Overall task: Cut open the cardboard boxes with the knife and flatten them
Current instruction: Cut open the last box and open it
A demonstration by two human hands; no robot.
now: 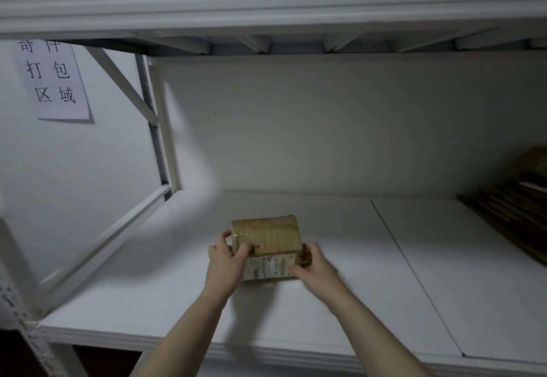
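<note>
We clasp a taped cardboard box (266,233) between our left hand (226,255) and right hand (314,262), fingers curled round its ends.

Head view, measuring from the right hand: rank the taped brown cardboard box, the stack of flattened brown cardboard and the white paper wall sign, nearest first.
1. taped brown cardboard box: in the middle, held by the right hand.
2. stack of flattened brown cardboard: at the far right of the white shelf.
3. white paper wall sign: upper left, on the wall.
</note>
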